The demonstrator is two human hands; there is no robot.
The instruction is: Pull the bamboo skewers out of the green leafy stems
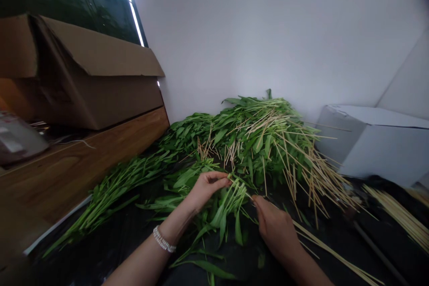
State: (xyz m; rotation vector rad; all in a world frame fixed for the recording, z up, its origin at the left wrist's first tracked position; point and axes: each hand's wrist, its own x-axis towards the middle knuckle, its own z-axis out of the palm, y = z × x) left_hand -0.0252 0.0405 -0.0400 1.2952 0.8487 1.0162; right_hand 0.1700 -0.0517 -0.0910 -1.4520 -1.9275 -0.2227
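My left hand (206, 187) pinches the top of a small bunch of green leafy stems (224, 210), fingers closed on it. A pearl bracelet (163, 239) sits on that wrist. My right hand (273, 223) is closed on a thin bamboo skewer (321, 246), whose tip points at the bunch. Behind both hands lies a big pile of skewered greens (264, 138) on the black surface (110, 241).
Loose long greens (114, 187) lie at the left. A wooden ledge (67, 170) carries an open cardboard box (94, 80). A white box (372, 143) stands at the right, with more bamboo skewers (402, 214) in front of it.
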